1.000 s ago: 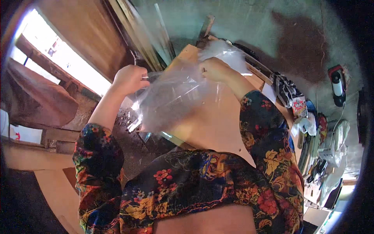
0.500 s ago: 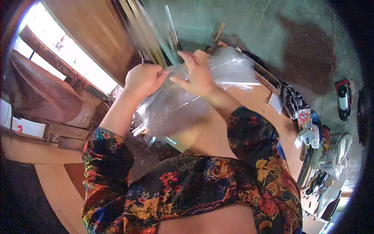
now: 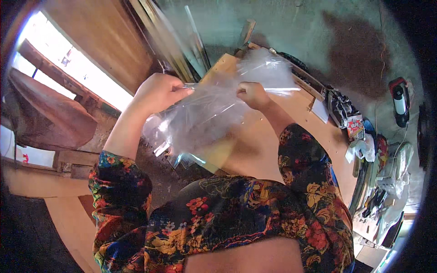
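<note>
Clear plastic film (image 3: 200,125), possibly a bag, hangs loosely over the left part of the tan tabletop (image 3: 264,152). My left hand (image 3: 159,93) pinches its upper edge between thumb and fingers. Farther right, my right hand (image 3: 253,94) is closed on the same plastic, which stretches between both hands. More clear plastic (image 3: 266,68) lies on the far part of the tabletop beyond my right hand. Folds and glare hide whether these are one piece or several.
Wooden strips and poles (image 3: 168,41) lean behind the table's far left. A small printed box (image 3: 355,127), a white plastic bag (image 3: 363,148) and clutter line the right edge. On the wall hangs a red and black device (image 3: 399,102). A brown cloth (image 3: 48,109) drapes at left.
My right hand has gone from spread fingers beside my left hand to a closed grip farther right. The hands are wider apart, with the plastic stretched between them.
</note>
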`<state>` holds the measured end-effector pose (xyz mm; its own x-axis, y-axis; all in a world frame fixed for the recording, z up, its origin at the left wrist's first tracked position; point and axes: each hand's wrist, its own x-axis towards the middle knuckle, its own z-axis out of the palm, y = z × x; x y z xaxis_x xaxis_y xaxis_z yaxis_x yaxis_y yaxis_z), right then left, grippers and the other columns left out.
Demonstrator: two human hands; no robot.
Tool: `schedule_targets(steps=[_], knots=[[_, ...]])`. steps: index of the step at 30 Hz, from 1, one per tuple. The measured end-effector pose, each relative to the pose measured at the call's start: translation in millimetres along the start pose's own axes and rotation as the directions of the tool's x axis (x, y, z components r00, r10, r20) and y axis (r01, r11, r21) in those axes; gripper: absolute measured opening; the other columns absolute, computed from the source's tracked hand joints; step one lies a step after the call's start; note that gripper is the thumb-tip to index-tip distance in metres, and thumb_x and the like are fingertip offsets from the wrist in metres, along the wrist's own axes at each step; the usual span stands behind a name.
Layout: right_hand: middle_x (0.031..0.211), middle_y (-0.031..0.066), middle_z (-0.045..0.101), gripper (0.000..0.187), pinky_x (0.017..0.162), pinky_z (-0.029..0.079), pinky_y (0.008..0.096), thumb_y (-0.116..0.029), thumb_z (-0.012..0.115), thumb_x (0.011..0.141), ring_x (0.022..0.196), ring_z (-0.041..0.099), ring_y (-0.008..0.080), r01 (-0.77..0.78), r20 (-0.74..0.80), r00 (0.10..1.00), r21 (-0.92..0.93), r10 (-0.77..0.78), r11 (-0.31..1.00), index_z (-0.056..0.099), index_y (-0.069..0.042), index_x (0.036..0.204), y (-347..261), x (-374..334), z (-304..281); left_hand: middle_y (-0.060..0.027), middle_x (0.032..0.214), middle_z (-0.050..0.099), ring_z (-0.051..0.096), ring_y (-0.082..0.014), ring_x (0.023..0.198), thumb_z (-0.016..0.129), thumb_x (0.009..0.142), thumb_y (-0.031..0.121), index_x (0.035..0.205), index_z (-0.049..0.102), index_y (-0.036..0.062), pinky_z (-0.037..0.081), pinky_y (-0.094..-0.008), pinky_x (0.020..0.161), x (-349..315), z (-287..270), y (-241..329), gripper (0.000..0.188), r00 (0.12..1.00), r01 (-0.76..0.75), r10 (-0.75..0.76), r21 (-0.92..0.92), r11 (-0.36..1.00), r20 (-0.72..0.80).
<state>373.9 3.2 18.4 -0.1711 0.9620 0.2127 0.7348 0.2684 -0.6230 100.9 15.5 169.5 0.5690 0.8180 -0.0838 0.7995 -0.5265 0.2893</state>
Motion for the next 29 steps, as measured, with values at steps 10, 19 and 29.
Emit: schedule_targets(steps=[10, 19, 29], knots=[[0.073, 0.0105, 0.062, 0.014, 0.061, 0.046, 0.0337, -0.009, 0.064, 0.064, 0.069, 0.060, 0.0235, 0.083, 0.386, 0.922, -0.236, 0.015, 0.968, 0.061, -0.005, 0.077, 5.6, 2.7, -46.9, -0.0087, 0.072, 0.061, 0.059, -0.0280, 0.073, 0.068, 0.062, 0.024, 0.067, 0.060, 0.0115, 0.046, -0.0396, 0.063, -2.1, 22.6, -48.6, 0.015, 1.000, 0.004, -0.011, 0.309, 0.951, 0.022], [0.081, 0.0146, 0.059, 0.013, 0.069, 0.045, 0.0408, -0.010, 0.051, 0.073, 0.079, 0.056, 0.0310, -0.048, -0.468, 0.863, -0.453, -0.192, 0.890, 0.058, -0.007, 0.085, -12.8, 66.0, -31.2, -0.0106, 0.086, 0.061, 0.059, -0.0312, 0.080, 0.048, 0.074, 0.008, 0.087, 0.057, 0.0084, 0.048, -0.0403, 0.066, 17.5, 33.5, -74.0, 0.015, 0.928, 0.283, -0.108, 0.486, 0.827, -0.357], [0.104, 0.0119, 0.057, 0.020, 0.089, 0.040, 0.0341, -0.013, 0.054, 0.074, 0.094, 0.054, 0.0258, 0.080, -0.269, 0.922, -0.571, -0.278, 0.817, 0.056, -0.008, 0.093, 79.7, 13.6, 80.2, -0.0121, 0.141, 0.010, 0.020, -0.0329, 0.127, 0.043, 0.080, 0.014, 0.135, 0.021, 0.0183, 0.032, -0.0454, 0.095, -22.1, 200.9, -151.2, 0.059, 0.984, 0.000, 0.071, 0.396, 0.918, -0.166]])
